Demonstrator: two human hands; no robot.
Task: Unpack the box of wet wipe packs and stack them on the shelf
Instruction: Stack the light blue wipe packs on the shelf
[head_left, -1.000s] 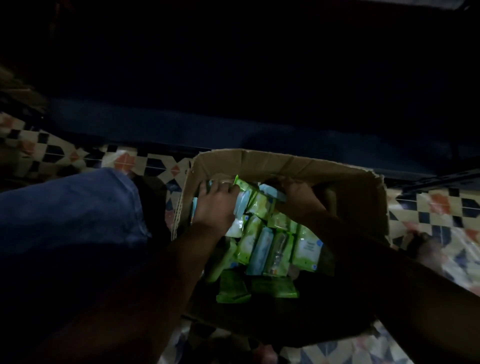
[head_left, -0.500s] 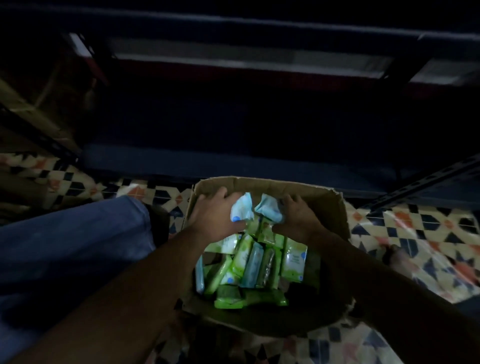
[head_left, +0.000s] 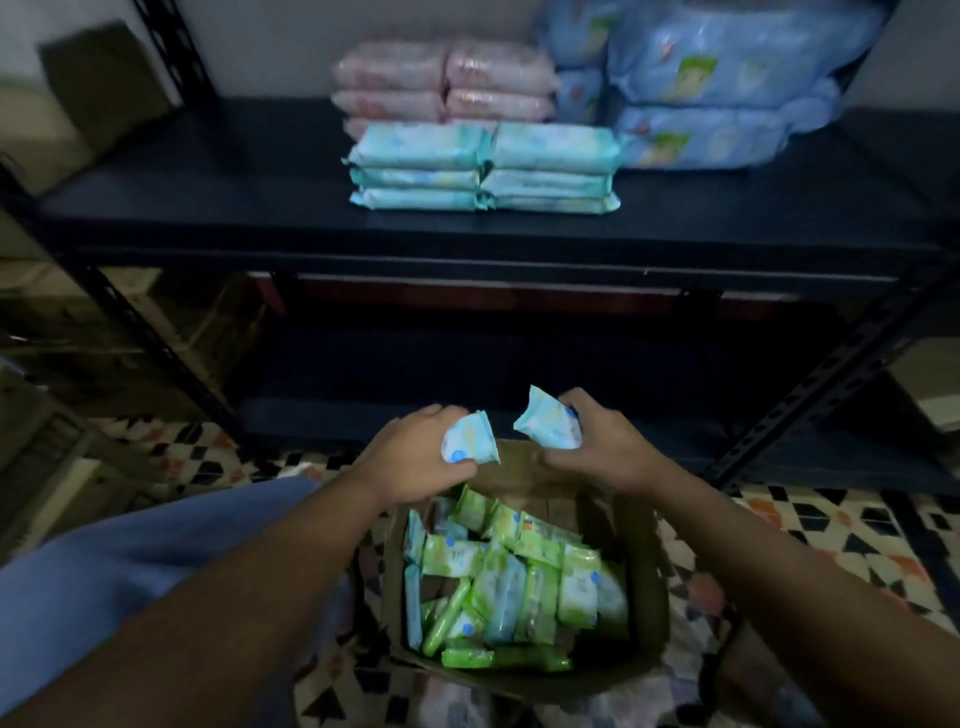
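From the head view, both hands are raised just above the far rim of the cardboard box (head_left: 644, 587), each gripping one small pale-blue wet wipe pack. The left hand (head_left: 415, 462) curls round the left blue pack (head_left: 469, 442); the right hand (head_left: 597, 447) pinches the right blue pack (head_left: 548, 420), tilted with a corner pointing up. The two packs are near each other but apart.

Below, at 6 o'clock, the box sits on the patterned tile floor (head_left: 831, 525), well filled with loose green packs (head_left: 519, 582), lying at all angles, a few blue ones among them.

At 12 o'clock, the black shelf (head_left: 208, 208) carries the teal stacks (head_left: 483, 169), two neat side-by-side piles at the front; behind them are pink packs (head_left: 441, 83), and at 1 o'clock large blue packs (head_left: 717, 78).

These small packs look light and soft, with a slick film wrapper that crumples under pressure. A grip across the broad faces at mid-body should hold better than pinching a sealed end, which could slip.
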